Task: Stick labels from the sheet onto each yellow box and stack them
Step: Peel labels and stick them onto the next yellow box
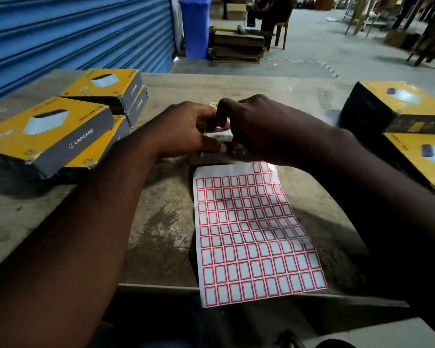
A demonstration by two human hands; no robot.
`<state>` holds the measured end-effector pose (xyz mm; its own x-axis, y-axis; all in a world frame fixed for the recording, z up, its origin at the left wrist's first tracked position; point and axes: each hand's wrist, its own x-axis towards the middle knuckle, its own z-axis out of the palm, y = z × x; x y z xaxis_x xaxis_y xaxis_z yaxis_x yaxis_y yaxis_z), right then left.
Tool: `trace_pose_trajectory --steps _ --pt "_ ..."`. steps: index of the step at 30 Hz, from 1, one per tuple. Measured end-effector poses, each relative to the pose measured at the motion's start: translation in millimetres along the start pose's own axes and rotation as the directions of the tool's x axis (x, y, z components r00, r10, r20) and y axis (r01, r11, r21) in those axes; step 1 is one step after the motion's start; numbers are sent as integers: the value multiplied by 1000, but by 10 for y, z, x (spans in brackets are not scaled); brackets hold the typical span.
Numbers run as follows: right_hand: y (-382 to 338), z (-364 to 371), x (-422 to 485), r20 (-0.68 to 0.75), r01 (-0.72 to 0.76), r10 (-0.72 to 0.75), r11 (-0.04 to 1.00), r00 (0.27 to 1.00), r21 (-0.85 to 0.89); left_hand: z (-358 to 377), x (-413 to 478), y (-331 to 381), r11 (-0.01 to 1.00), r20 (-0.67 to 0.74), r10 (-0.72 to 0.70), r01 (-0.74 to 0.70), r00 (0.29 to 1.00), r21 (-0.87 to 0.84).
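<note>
- The table (236,84) carries everything I work with.
- The left stacks (48,129) of yellow boxes sit well apart on the left-hand side, and the right stack (397,106) is equally far the other way.
- The label sheet (254,234) lies just my side of both hands. Its long axis runs away from me, and its far corner tucks under the right wrist, so I judge that hand nearer for peeling.
- The yellow box (217,134) sits mid-table between the hands, mostly hidden.
- My left hand (186,129) grips its left side, fingers and thumb curled.
- My right hand (256,126) curls over its top. Whether it also pinches a label, I cannot tell.
</note>
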<state>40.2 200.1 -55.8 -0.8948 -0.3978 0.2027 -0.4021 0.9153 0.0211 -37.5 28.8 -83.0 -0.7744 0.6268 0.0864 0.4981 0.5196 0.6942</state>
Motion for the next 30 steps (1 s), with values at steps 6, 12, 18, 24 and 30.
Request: trace_pose_trajectory --steps 6,12,18,24,30 --pt "14 8 -67 -34 6 -4 998 999 60 -6 -9 1 1000 0 -1 1 1000 15" --pt "51 56 -79 -72 -15 21 997 997 78 -12 -4 -9 999 1 2 -2 1000 32" --pt "112 77 -100 -97 -49 65 986 993 162 -49 -26 17 1000 52 -2 3 999 -24" --pt "281 106 -103 -56 -98 115 964 992 246 -49 -11 -22 998 61 5 -1 998 -62" --pt "356 178 -130 -98 -106 141 947 985 304 -42 -17 -38 998 63 22 -18 998 -59"
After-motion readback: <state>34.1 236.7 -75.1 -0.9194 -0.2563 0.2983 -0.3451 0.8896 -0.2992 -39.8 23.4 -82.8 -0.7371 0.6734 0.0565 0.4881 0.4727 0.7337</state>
